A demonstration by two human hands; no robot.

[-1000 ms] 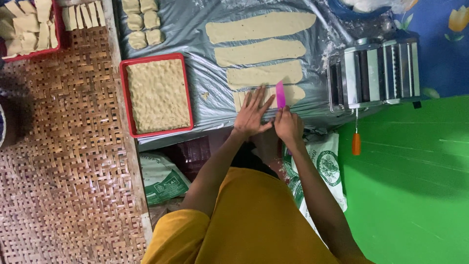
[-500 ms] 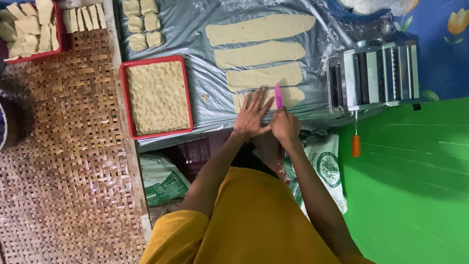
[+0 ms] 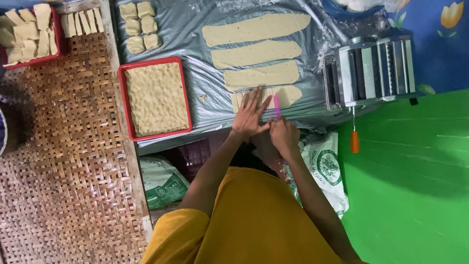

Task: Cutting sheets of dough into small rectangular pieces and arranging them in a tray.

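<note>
Currently my left hand [image 3: 250, 116] lies flat on the nearest dough strip [image 3: 288, 94] beside the pasta roller [image 3: 370, 71], my right hand [image 3: 284, 133] grips a pink cutter [image 3: 276, 105], and three strips [image 3: 261, 52] beyond remain uncut.

Left hand [image 3: 250, 117] flattens a dough strip [image 3: 288, 94] (partly cut, seemingly); right hand [image 3: 284, 133] holds a pink cutter [image 3: 276, 105].
</note>
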